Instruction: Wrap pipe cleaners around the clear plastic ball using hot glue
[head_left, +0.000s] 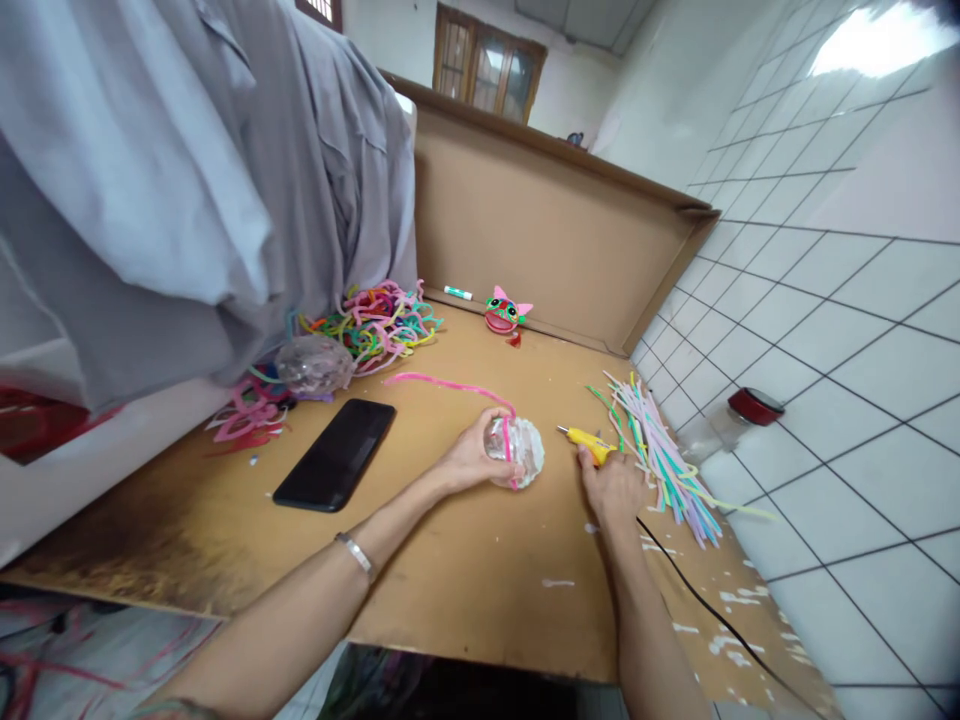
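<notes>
My left hand (480,450) grips a clear plastic cup-like piece (525,448) with a pale scalloped rim, turned on its side. Across it runs a pink pipe cleaner (442,384), whose loose end stretches left over the table. To the right, my right hand (613,488) is wrapped around a yellow glue gun (591,443) with its tip pointing left, apart from the plastic piece. A black cord (697,590) trails from below that hand to the lower right.
Pipe cleaners (664,450) lie bundled by the tiled wall, near a red-lidded jar (754,405). A black phone (336,455) lies left, before a tangled colourful heap (386,325) and a crumpled clear plastic thing (313,365). At the back are an eared figure (504,312) and a marker (457,293).
</notes>
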